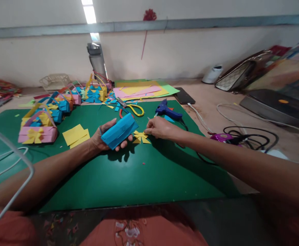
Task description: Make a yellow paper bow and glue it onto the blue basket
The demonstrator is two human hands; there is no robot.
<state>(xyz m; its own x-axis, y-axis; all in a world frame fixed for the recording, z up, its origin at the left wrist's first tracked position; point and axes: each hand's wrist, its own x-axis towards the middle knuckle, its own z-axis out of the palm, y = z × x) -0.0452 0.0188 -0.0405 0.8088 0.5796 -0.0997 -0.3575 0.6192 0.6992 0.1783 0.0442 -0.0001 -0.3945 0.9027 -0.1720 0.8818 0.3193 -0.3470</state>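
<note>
My left hand [100,140] holds a small blue folded-paper bag [120,131] tilted above the green mat, fingers curled under it and the thumb behind. Just right of the bag, a yellow paper bow [140,136] is at the mat's surface. My right hand [161,127] pinches the bow's right edge between thumb and fingertips. Behind that hand lies a blue glue gun [167,110]. Scissors [131,108] with yellow and red handles lie behind the blue bag, which partly hides them. Yellow paper pieces [75,134] lie left of my left hand.
Finished paper bags with bows, such as a pink one [38,134], stand at the left and back. Coloured sheets [141,89], a phone [184,96] and a bottle [95,61] are at the back. Cables [257,136] run at right; a white cable [23,159] crosses the left foreground.
</note>
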